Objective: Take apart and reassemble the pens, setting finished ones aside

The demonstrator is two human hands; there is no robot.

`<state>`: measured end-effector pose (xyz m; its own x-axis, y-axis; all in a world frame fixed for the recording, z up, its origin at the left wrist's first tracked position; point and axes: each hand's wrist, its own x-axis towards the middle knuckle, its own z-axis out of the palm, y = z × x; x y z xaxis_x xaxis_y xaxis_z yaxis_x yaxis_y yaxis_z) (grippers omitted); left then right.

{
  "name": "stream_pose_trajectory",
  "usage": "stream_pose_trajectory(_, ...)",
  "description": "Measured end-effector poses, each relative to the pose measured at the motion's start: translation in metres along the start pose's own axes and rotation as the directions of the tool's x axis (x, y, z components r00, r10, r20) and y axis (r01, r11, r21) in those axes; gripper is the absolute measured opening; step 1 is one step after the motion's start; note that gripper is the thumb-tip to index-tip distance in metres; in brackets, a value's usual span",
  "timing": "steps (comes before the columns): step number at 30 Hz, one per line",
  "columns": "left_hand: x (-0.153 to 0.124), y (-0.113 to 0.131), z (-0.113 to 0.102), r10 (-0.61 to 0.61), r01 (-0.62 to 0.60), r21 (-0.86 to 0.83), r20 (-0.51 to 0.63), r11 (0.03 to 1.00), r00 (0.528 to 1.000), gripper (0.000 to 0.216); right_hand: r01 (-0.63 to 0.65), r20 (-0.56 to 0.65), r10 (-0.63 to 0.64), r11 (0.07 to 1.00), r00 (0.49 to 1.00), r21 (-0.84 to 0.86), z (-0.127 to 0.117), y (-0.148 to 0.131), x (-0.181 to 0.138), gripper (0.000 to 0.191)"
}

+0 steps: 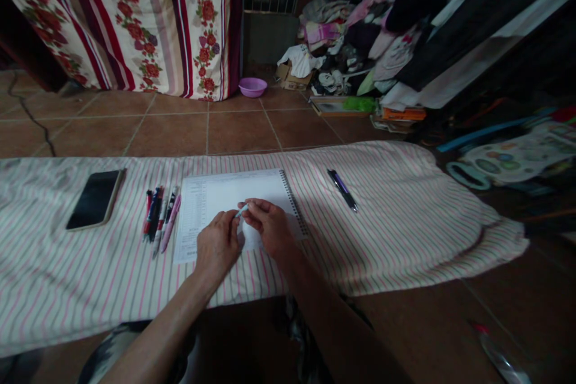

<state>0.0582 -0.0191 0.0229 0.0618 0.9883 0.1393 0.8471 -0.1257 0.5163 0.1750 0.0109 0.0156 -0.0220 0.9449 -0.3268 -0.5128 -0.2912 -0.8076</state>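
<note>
Both my hands meet above a spiral notebook (236,185) whose page has printed columns at the left. Between their fingertips is a short, light blue, pen-like stick (242,210). My left hand (218,237) pinches its lower left end, and my right hand (270,227) closes round its upper right end. The fingers cover both ends, so its full length is hidden. Left of the notebook lies a row of several pens (162,219), red, dark, white and pink. One black and purple pen (342,190) rests by itself to the right.
A phone (96,199) lies dark at the left on the striped cloth (405,216) covering the low surface. Beyond it are a tiled floor (175,129), a floral curtain (148,24), a purple basin (252,87) and a heap of clothes (351,36).
</note>
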Motion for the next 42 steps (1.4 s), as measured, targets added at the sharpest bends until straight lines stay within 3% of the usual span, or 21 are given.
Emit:
stream_pose_trajectory(12, 0.0015, -0.0006, -0.0012, -0.004, 0.001, -0.053, -0.061, 0.999, 0.998, 0.026, -0.047, 0.079, 0.041, 0.996, 0.996, 0.08, 0.0005, -0.0005, -0.0003, 0.028)
stream_pose_trajectory(42, 0.0003, -0.0007, -0.001, 0.018, -0.013, 0.068, -0.077, 0.998, 0.997, 0.024, -0.037, -0.002, 0.037, 0.996, 0.999, 0.078, 0.0011, -0.002, 0.001, 0.022)
